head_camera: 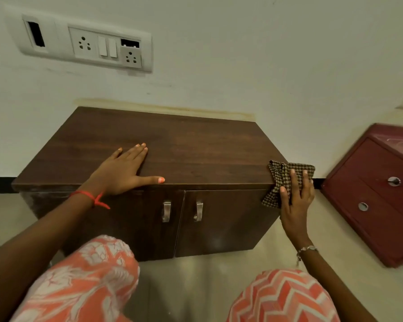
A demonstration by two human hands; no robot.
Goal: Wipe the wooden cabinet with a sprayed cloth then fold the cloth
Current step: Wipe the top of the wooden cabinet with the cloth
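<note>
The left hand [123, 169] lay flat on the cabinet [196, 147] top near its front edge, fingers spread, thumb stretched along the edge, holding nothing. The right hand [294, 198] pressed the cloth [280, 176] against the cabinet's right front corner, fingers extended over the fabric rather than curled around it. The cloth was dark, small-checked and bunched, draped over the corner with part hanging down the side. The cabinet was dark brown wood with two doors and two metal handles [166, 211], standing against a white wall below a switch panel [107, 46]. A red box [377, 194] lay to the right.
</note>
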